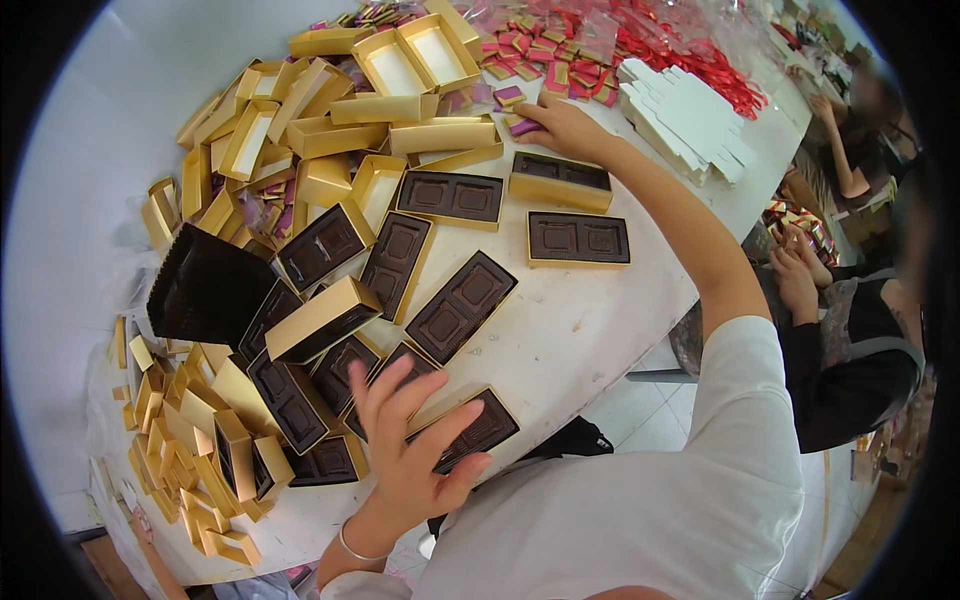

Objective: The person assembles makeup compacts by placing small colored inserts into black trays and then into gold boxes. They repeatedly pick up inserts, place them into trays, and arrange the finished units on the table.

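Head view: right hand [565, 130] at a purple-wrapped piece [522, 127] near the gold boxes [445, 136] (clamped or not, can't tell), left hand [405, 472] fingers apart over dark trays [488, 428], mostly face-up, presumably so recesses are reachable.

White table [580, 310] with small dark specks, plain pale wall [110, 150] at left, light tiled floor [645, 435], bright light
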`<control>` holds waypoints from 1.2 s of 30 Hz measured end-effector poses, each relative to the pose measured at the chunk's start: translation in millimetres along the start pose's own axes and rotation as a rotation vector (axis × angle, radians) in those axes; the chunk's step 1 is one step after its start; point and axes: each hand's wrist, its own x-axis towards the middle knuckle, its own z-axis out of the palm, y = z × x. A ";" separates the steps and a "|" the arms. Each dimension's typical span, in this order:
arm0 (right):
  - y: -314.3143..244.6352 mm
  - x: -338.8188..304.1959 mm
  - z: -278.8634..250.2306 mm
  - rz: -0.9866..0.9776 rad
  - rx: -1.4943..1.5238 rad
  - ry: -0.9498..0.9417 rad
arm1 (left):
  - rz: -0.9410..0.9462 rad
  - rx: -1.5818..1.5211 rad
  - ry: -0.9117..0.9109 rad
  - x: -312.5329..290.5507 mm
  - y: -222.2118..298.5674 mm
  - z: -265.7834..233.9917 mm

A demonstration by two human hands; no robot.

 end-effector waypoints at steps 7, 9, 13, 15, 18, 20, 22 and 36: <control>-11.9 -1.1 -22.2 0.296 0.394 0.122 | -0.599 -1.385 0.034 51.2 -2.5 27.2; -52.4 -11.8 -51.7 0.174 0.610 0.254 | -0.731 -1.537 0.029 60.0 -6.0 26.4; -164.7 -50.6 -97.6 -0.103 0.821 -0.176 | -0.986 -1.966 0.092 61.3 -23.0 34.8; -181.3 -53.0 -93.0 -0.209 0.748 -0.219 | -1.028 -2.136 0.057 59.2 -35.7 38.9; -155.9 -25.7 -100.4 0.213 1.286 -0.174 | -1.132 -2.164 0.030 46.3 -53.2 48.0; -60.3 13.4 -67.2 0.249 0.558 0.235 | -1.283 -2.093 0.117 51.8 -48.8 47.4; 0.5 26.8 -10.9 0.028 0.128 0.397 | -1.123 -2.154 0.028 48.8 -52.4 45.6; -36.8 -12.7 2.5 0.117 0.153 0.165 | -1.015 -1.909 -0.224 51.9 -48.2 42.8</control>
